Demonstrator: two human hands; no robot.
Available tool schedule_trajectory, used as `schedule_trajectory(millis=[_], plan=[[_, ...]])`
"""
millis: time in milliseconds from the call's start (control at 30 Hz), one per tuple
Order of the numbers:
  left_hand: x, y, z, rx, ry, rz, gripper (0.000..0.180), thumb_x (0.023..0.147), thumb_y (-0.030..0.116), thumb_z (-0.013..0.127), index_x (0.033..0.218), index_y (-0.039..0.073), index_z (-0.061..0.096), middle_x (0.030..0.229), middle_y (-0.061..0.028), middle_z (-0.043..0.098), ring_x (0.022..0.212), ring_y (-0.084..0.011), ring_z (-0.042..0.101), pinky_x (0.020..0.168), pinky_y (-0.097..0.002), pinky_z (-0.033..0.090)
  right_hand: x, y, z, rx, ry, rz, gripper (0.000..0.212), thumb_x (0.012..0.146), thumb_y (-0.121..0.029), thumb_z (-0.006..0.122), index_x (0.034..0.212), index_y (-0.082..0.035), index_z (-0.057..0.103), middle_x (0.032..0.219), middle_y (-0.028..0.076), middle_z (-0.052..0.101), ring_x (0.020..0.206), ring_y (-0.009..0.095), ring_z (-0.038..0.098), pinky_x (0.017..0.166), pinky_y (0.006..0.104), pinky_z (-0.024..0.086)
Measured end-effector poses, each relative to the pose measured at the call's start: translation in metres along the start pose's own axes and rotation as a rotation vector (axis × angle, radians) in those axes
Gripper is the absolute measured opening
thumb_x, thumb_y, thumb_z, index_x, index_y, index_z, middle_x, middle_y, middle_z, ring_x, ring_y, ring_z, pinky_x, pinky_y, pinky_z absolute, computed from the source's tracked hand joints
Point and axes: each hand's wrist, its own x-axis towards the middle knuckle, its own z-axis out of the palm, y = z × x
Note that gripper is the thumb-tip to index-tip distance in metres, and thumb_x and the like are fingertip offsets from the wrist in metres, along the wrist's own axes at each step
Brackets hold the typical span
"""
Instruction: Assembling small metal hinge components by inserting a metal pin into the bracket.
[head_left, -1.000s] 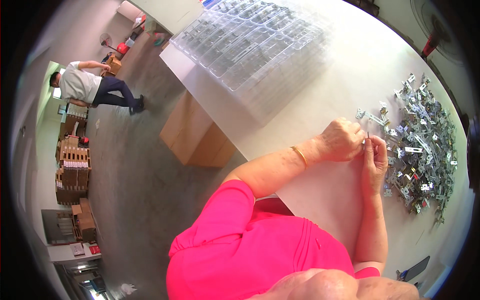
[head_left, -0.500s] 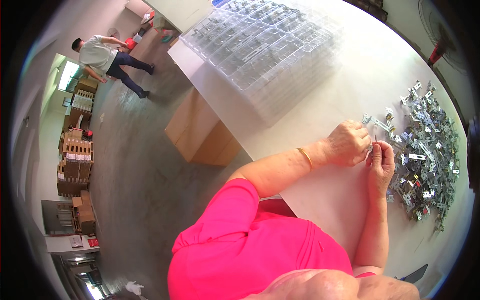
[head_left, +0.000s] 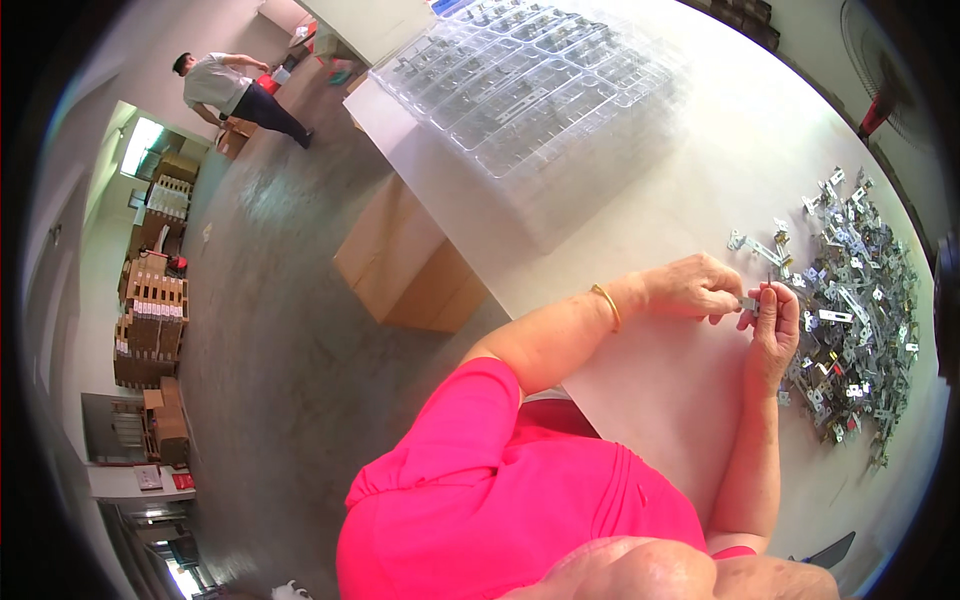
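R hand (head_left: 775,325): thumb and fingers pinch a small metal fitting (head_left: 749,304); a thin pin stands up by the fingertips. L hand (head_left: 698,288): fingers curled, tips at the fitting's L end; can't tell if they grip it or only touch. Fitting is therefore between the hands, just above the table (head_left: 650,400); work on this pc. is judged in progress, not complete. Exact state of pin/fitting: too small to confirm.

Done, as far as visible: stack of clear plastic compartment trays (head_left: 500,174), beyond L hand and to its L, well apart from it. Top tray has metal pcs. in a no. of compartments; fill of every compartment, and of lower layers, n/c (blur, glare).

Left: large heap of loose metal fittings (head_left: 865,310) directly to R of R hand, pcs. tangled, qty. not countable. A few outlying fittings (head_left: 762,245) lie just beyond R hand, at heap's near-L edge. Given heap size, est. a substantial portion outstanding; exact % not determinable.

Also noted: cardboard carton (head_left: 410,260), well L of L hand, below table level.
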Motion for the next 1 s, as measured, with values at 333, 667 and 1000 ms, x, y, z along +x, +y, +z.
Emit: schedule_trajectory(millis=[333,667,1000], plan=[[0.016,-0.013,-0.002,-0.391,0.143,-0.010,0.032,0.106,0.019,0.057,0.128,-0.004,0.053,0.093,-0.0103,0.072,0.080,-0.0143,0.068,0.072,-0.0282,0.056,-0.001,-0.015,0.003,-0.242,0.139,-0.222,0.013,0.105,-0.006,0.060,0.117,-0.004,0.066,0.103,0.003,0.066,0.090,0.009,0.060,0.082,0.0249,0.050],[0.016,-0.014,0.007,-0.375,0.133,0.000,0.045,0.099,0.005,0.061,0.140,-0.002,0.046,0.109,-0.0096,0.069,0.097,-0.0140,0.062,0.090,-0.0292,0.051,-0.006,-0.021,0.010,-0.526,0.131,-0.199,0.006,0.096,-0.005,0.072,0.101,-0.004,0.070,0.080,0.002,0.065,0.067,0.006,0.056,0.060,0.0245,0.047],[0.015,-0.020,0.011,-0.174,0.161,0.060,0.044,0.097,-0.003,0.064,0.138,0.003,0.049,0.111,-0.0054,0.065,0.103,-0.0120,0.061,0.095,-0.0279,0.051,-0.004,-0.018,0.010,-0.657,0.064,-0.342,0.006,0.092,-0.003,0.071,0.097,-0.004,0.069,0.084,0.012,0.068,0.067,0.025,0.065,0.061,0.0339,0.052]])
